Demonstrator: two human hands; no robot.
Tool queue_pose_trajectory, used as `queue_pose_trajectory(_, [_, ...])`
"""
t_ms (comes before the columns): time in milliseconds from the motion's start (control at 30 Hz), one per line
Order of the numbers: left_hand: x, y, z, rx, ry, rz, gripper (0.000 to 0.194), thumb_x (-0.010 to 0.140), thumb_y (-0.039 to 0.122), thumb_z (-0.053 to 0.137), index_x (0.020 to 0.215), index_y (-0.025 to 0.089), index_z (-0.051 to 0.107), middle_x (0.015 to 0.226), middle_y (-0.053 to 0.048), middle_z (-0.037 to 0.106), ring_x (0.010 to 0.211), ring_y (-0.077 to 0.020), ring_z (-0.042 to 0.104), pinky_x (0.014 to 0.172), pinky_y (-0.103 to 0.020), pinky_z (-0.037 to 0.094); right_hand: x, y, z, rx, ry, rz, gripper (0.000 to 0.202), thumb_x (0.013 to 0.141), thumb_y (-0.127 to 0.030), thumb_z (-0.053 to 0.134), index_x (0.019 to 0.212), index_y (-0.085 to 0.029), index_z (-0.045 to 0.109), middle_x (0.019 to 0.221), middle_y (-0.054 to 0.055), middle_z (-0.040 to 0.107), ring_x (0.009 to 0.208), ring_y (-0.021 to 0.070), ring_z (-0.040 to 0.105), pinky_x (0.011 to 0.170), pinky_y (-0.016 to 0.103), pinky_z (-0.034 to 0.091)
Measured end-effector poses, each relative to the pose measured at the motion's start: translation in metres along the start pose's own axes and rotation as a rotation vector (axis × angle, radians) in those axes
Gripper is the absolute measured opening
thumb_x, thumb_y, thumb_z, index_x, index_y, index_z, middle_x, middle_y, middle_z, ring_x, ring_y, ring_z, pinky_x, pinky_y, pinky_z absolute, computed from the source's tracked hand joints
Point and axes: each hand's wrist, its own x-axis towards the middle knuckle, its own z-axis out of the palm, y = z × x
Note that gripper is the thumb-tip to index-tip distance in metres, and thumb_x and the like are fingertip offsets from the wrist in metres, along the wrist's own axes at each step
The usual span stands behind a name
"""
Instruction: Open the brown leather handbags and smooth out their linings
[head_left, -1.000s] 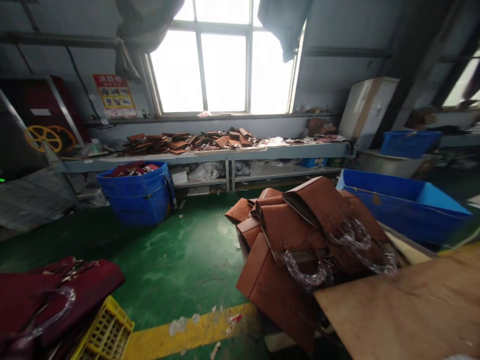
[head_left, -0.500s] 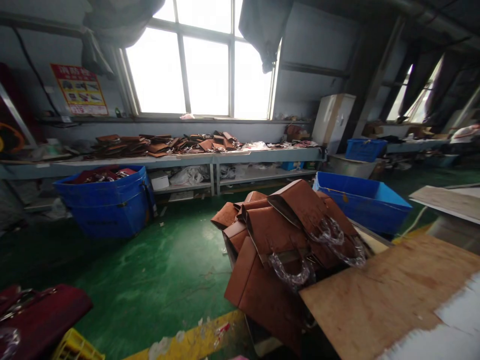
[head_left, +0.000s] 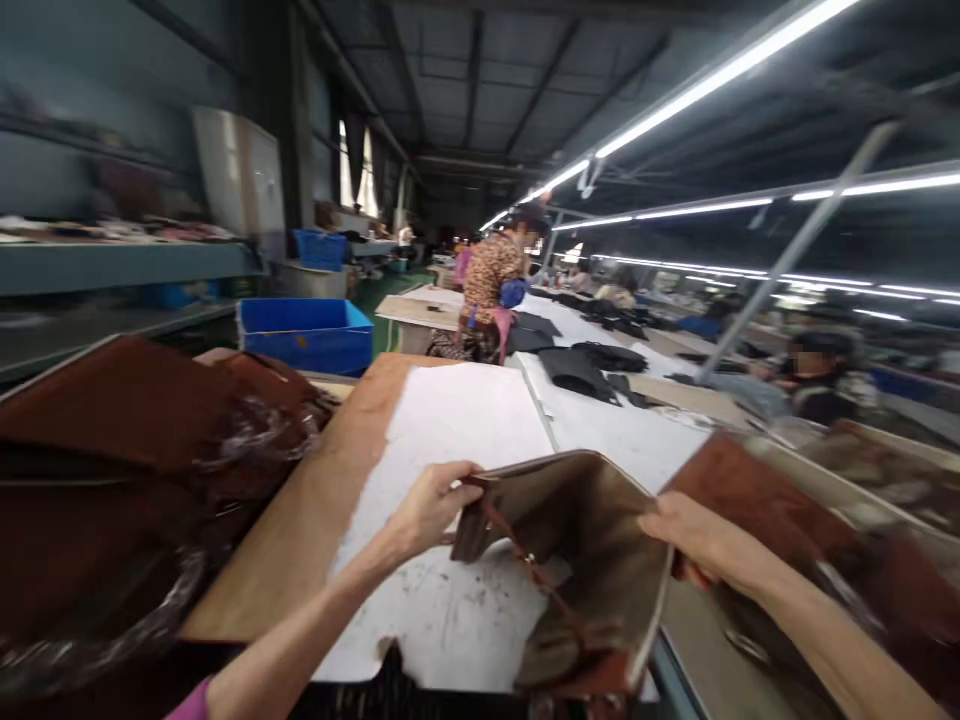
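A handbag (head_left: 592, 530) hangs spread between my two hands above the white-topped table (head_left: 472, 410). Its olive-brown lining faces me, and a thin reddish-brown strap crosses the opening. My left hand (head_left: 439, 505) pinches the bag's left upper edge between thumb and fingers. On the right rim, my right hand (head_left: 694, 535) is closed round the edge, with some fingers hidden behind it. Beyond my right hand lies a reddish-brown leather bag (head_left: 757, 500). To the left, several brown bags (head_left: 127, 410) are piled up, some handles wrapped in clear plastic.
A blue bin (head_left: 304, 335) stands past the bag pile, beside a wooden board (head_left: 300, 540) along the table's left side. Dark flat pieces (head_left: 577, 370) lie on the farther table. A person in a patterned top (head_left: 491, 275) works there; another person (head_left: 817, 380) is at the right.
The view has swung right, from the window and floor to the long tables. Both my hands have come into view holding an opened handbag.
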Motion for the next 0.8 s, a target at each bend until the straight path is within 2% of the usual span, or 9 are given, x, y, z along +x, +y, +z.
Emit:
queue_pose_trajectory(67, [0.003, 0.001, -0.006, 0.079, 0.016, 0.072, 0.023, 0.072, 0.02, 0.042, 0.084, 0.015, 0.061, 0.071, 0.001, 0.061, 0.064, -0.0117, 0.049, 0.058, -0.02, 0.038, -0.012, 0.012, -0.01, -0.016, -0.11, 0.11, 0.038, 0.083, -0.03, 0.042, 0.052, -0.014, 0.056, 0.049, 0.006, 0.056, 0.046, 0.0117, 0.052, 0.046, 0.022, 0.04])
queue_pose_trajectory(133, [0.0, 0.0, -0.009, 0.131, 0.014, 0.086, 0.023, 0.072, 0.019, 0.043, 0.085, 0.015, 0.062, 0.069, 0.001, 0.06, 0.063, -0.0114, 0.048, 0.059, -0.02, 0.037, -0.015, 0.011, -0.013, -0.045, -0.235, 0.176, 0.046, 0.082, -0.028, 0.035, 0.04, -0.014, 0.049, 0.036, 0.006, 0.048, 0.037, 0.0134, 0.049, 0.044, 0.024, 0.038])
queue_pose_trajectory(200, [-0.004, -0.004, -0.009, 0.141, 0.006, 0.084, 0.024, 0.072, 0.018, 0.043, 0.087, 0.015, 0.062, 0.07, 0.001, 0.06, 0.063, -0.0113, 0.047, 0.059, -0.019, 0.036, -0.013, 0.004, -0.013, -0.155, -0.238, 0.234, 0.043, 0.082, -0.03, 0.031, 0.049, -0.013, 0.053, 0.044, 0.01, 0.055, 0.045, 0.0178, 0.056, 0.05, 0.028, 0.041])
queue_pose_trajectory(333, [-0.004, -0.012, -0.004, 0.173, 0.021, 0.101, 0.024, 0.074, 0.019, 0.041, 0.085, 0.016, 0.062, 0.07, 0.001, 0.06, 0.063, -0.0113, 0.046, 0.059, -0.019, 0.035, -0.007, -0.011, -0.01, -0.475, 0.068, 0.295, 0.034, 0.076, -0.042, 0.045, 0.092, -0.014, 0.057, 0.088, 0.018, 0.062, 0.083, 0.0329, 0.058, 0.064, 0.042, 0.042])
queue_pose_trajectory(433, [0.001, -0.011, -0.001, 0.223, 0.02, 0.113, 0.023, 0.073, 0.02, 0.041, 0.082, 0.017, 0.062, 0.07, 0.002, 0.06, 0.064, -0.0117, 0.047, 0.059, -0.019, 0.035, 0.0, -0.019, -0.008, -0.489, 0.186, 0.018, 0.05, 0.066, -0.03, 0.06, 0.114, -0.021, 0.046, 0.115, 0.013, 0.051, 0.103, 0.0321, 0.048, 0.079, 0.046, 0.039])
queue_pose_trajectory(500, [0.004, -0.01, 0.0, 0.232, 0.017, 0.12, 0.023, 0.073, 0.021, 0.041, 0.082, 0.016, 0.062, 0.07, 0.002, 0.06, 0.065, -0.0119, 0.048, 0.06, -0.019, 0.036, 0.008, -0.025, -0.006, -0.397, 0.197, -0.233, 0.053, 0.064, -0.021, 0.06, 0.115, -0.026, 0.046, 0.131, 0.006, 0.038, 0.116, 0.0269, 0.037, 0.091, 0.043, 0.033])
queue_pose_trajectory(567, [0.006, -0.009, -0.001, 0.205, 0.015, 0.129, 0.023, 0.074, 0.021, 0.041, 0.082, 0.016, 0.061, 0.07, 0.001, 0.06, 0.064, -0.0118, 0.048, 0.059, -0.019, 0.036, 0.017, -0.031, -0.003, -0.282, 0.175, -0.393, 0.047, 0.067, -0.017, 0.056, 0.111, -0.027, 0.049, 0.136, 0.002, 0.03, 0.122, 0.0219, 0.029, 0.098, 0.039, 0.027])
queue_pose_trajectory(667, [0.005, -0.005, -0.007, 0.157, 0.021, 0.141, 0.022, 0.074, 0.021, 0.042, 0.082, 0.014, 0.061, 0.069, 0.0, 0.06, 0.063, -0.0117, 0.048, 0.057, -0.019, 0.036, 0.032, -0.041, 0.004, -0.138, 0.108, -0.495, 0.035, 0.068, -0.013, 0.052, 0.1, -0.025, 0.056, 0.133, 0.001, 0.033, 0.122, 0.0196, 0.028, 0.101, 0.036, 0.022])
queue_pose_trajectory(800, [-0.005, -0.002, -0.018, 0.159, 0.063, 0.112, 0.02, 0.074, 0.021, 0.044, 0.08, 0.013, 0.061, 0.072, -0.001, 0.061, 0.064, -0.0116, 0.048, 0.058, -0.019, 0.036, 0.046, -0.051, 0.015, 0.046, 0.042, -0.501, 0.015, 0.071, -0.017, 0.05, 0.083, -0.021, 0.058, 0.111, 0.003, 0.053, 0.103, 0.0184, 0.047, 0.09, 0.032, 0.033])
